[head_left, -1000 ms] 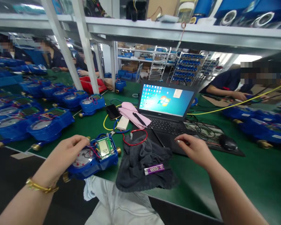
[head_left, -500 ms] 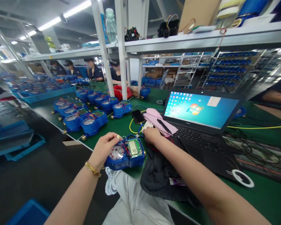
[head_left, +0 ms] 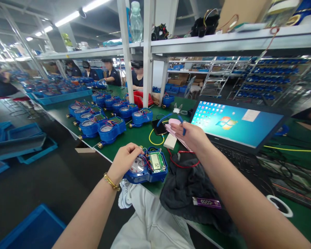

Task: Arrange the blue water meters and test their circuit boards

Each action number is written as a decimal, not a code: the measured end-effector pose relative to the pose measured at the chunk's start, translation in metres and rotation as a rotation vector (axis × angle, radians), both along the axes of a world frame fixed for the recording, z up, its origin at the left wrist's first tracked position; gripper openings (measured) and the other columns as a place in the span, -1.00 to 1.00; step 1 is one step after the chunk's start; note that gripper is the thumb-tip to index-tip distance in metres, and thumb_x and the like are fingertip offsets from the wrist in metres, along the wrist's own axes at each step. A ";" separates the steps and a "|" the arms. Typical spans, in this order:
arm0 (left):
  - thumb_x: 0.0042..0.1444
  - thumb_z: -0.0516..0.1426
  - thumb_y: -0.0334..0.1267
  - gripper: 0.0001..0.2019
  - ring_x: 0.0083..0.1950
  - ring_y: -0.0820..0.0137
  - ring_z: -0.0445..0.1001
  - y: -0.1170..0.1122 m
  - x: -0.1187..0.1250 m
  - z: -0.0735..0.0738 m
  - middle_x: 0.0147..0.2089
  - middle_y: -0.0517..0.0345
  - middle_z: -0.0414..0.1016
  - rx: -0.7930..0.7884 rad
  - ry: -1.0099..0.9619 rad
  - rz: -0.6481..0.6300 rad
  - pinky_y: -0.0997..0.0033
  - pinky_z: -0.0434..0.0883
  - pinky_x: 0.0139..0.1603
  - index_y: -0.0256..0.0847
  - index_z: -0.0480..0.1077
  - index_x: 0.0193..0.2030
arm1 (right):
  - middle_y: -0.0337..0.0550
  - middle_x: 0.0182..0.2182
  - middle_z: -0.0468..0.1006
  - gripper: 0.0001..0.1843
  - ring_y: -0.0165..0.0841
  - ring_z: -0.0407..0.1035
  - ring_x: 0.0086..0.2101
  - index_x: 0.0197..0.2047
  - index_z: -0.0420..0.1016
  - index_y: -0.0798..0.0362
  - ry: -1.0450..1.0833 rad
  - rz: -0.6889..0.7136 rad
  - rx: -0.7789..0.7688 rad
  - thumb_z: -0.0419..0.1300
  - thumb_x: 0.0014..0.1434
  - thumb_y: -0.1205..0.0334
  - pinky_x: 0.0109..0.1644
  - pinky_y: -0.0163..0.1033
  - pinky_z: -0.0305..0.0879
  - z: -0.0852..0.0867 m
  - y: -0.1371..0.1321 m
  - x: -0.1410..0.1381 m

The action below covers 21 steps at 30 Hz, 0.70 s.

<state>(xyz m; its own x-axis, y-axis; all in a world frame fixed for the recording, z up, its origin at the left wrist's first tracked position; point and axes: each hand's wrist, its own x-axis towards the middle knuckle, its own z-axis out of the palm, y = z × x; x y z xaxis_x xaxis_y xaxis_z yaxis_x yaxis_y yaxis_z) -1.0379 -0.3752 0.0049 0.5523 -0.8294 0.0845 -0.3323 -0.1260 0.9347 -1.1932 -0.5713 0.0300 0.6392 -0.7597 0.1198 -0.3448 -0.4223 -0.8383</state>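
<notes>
A blue water meter [head_left: 146,175] with a round dial, thin coloured wires and a green circuit board with a small display [head_left: 156,161] sits at the table's near edge. My left hand [head_left: 128,157] is over its dial side, fingers closed in a pinch at a thin wire near the top rim. Above the table to the right, my right hand [head_left: 194,136] has one blue handle of a pair of pliers [head_left: 165,118] between thumb and fingers. The handles are spread, and the jaws look blurred. Below it lie a phone [head_left: 159,127], a white block [head_left: 170,141] and pink cloth [head_left: 175,122].
Several more blue meters [head_left: 111,129] stand in rows on the green table at left. A laptop [head_left: 238,121] is at right, with dark cloth [head_left: 186,186] and a purple packet [head_left: 206,202] before it. Shelf posts [head_left: 147,69] rise behind. Co-workers [head_left: 111,74] sit beyond.
My right hand has lifted off the table by the white block, bringing up the blue-handled pliers. My left hand stays at the meter. The view has shifted slightly.
</notes>
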 end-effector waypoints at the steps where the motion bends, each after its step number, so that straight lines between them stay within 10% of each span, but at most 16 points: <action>1: 0.03 0.13 -0.09 -0.76 -0.38 0.41 0.38 0.000 0.000 0.000 -0.41 0.18 0.45 0.000 0.007 -0.004 0.44 0.27 -0.37 -0.22 0.46 -0.46 | 0.04 0.15 0.36 -0.54 -0.30 0.34 0.08 0.01 0.22 0.03 -0.100 0.045 0.088 -0.41 0.29 0.19 0.05 -0.10 0.31 0.006 0.007 -0.009; 11: 0.03 0.16 -0.03 -0.73 -0.29 0.33 0.48 0.004 -0.002 0.005 -0.32 0.11 0.56 -0.027 0.103 -0.107 0.37 0.39 -0.25 -0.23 0.47 -0.39 | -0.06 0.11 0.41 -0.55 -0.13 0.27 0.12 -0.43 0.28 -0.03 -0.641 0.314 0.720 -0.32 0.27 0.06 0.13 0.18 0.17 0.021 0.062 -0.059; 21: 0.02 0.18 -0.06 -0.74 -0.07 0.21 0.49 0.009 -0.001 0.008 -0.13 0.04 0.58 -0.066 0.186 -0.231 0.22 0.39 0.00 -0.23 0.46 -0.32 | 0.05 -0.15 0.54 -0.73 -0.15 0.45 -0.11 -0.44 0.28 0.02 -0.420 0.387 0.987 -0.12 0.10 0.07 -0.06 -0.05 0.35 0.014 0.091 -0.051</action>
